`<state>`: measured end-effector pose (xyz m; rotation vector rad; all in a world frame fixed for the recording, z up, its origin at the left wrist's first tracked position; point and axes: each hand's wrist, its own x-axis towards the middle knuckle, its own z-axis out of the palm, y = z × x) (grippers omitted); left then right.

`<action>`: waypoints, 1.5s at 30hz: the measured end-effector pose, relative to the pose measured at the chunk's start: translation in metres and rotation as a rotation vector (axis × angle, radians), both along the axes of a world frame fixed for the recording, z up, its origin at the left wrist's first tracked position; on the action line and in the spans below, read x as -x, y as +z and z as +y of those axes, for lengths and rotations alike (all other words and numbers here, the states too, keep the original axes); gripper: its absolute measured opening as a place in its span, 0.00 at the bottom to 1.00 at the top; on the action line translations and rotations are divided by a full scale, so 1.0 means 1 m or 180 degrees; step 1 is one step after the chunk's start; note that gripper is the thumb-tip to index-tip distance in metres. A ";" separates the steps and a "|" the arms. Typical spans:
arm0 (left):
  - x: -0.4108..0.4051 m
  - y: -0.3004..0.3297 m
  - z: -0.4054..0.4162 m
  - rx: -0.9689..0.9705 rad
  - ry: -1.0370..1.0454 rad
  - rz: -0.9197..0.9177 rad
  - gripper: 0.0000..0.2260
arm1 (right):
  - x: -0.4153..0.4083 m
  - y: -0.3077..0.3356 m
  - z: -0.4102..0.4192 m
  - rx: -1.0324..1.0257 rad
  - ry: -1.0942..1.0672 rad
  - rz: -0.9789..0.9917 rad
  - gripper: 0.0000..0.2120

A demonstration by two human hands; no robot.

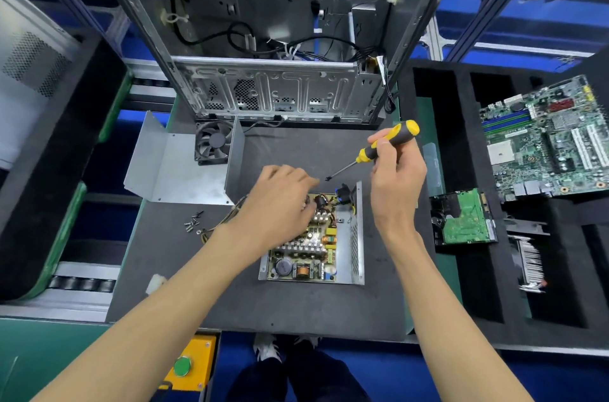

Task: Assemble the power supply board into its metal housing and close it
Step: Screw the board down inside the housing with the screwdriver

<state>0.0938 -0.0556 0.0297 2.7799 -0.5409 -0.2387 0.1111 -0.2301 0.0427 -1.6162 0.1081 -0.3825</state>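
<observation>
Power supply board (306,245) sits in open metal housing (357,237) mid-desk (296,309). Left hand (280,204) rests on board's far end, fingers curled down, grip unclear. Right hand (395,177) fingers clamped on screwdriver (379,148), tip above housing. Cover with fan (184,164) and loose screws (192,223) toward desk's left edge.

The screwdriver (385,144) handle is yellow and black. The board (309,246) below the grip is green. The bench (296,306) is dark grey. The housing (357,237) is silver.

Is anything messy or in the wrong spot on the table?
A little: loose screws lie scattered on the grey mat, left of the power supply board. The metal cover with its fan lies apart, still off.
</observation>
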 end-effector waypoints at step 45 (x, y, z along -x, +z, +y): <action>0.007 0.002 -0.029 0.0926 -0.0456 0.0382 0.23 | -0.024 -0.001 -0.017 -0.0144 -0.0177 0.0055 0.06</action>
